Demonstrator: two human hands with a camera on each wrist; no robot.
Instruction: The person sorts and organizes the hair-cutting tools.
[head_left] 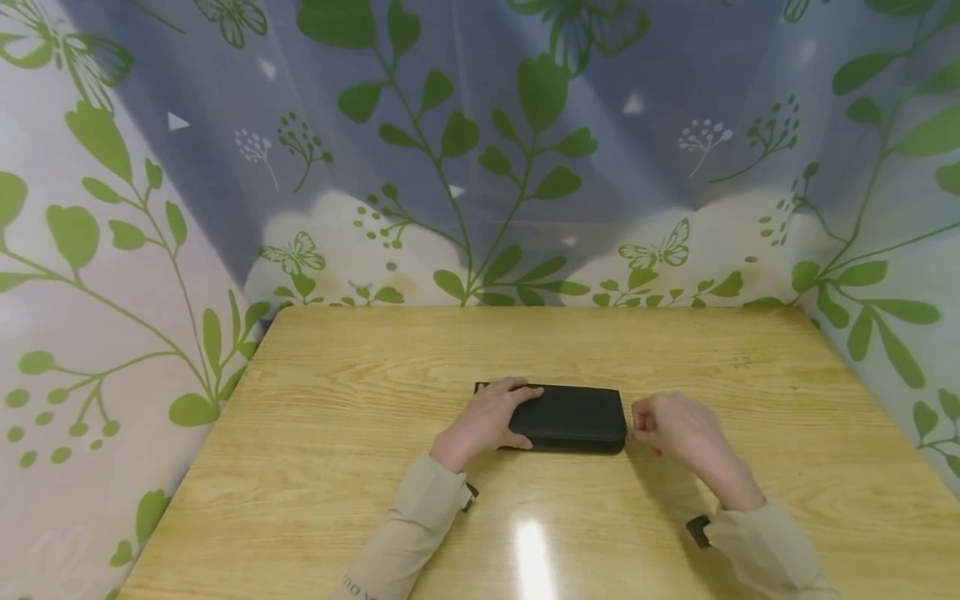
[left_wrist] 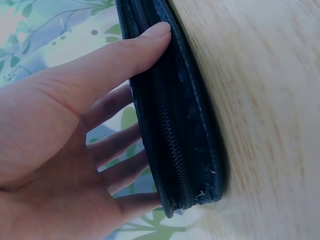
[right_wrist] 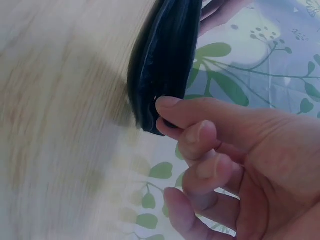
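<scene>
A black zippered wallet (head_left: 573, 414) lies flat on the wooden table. My left hand (head_left: 491, 421) holds its left part, fingers spread over the top and thumb on the front side. In the left wrist view that thumb presses beside the closed-looking zipper (left_wrist: 170, 132) along the wallet's edge. At the wallet's right end is my right hand (head_left: 678, 429). The right wrist view shows its thumb and forefinger (right_wrist: 172, 105) pinched together at the wallet's corner, where the zipper pull appears to be, mostly hidden by the fingertips. The other fingers are loosely curled.
The wooden table (head_left: 360, 358) has a bright light reflection near its front. A patterned curtain (head_left: 480, 167) with green leaves and butterflies hangs behind the table and along both sides. Dark straps show at both sleeve cuffs.
</scene>
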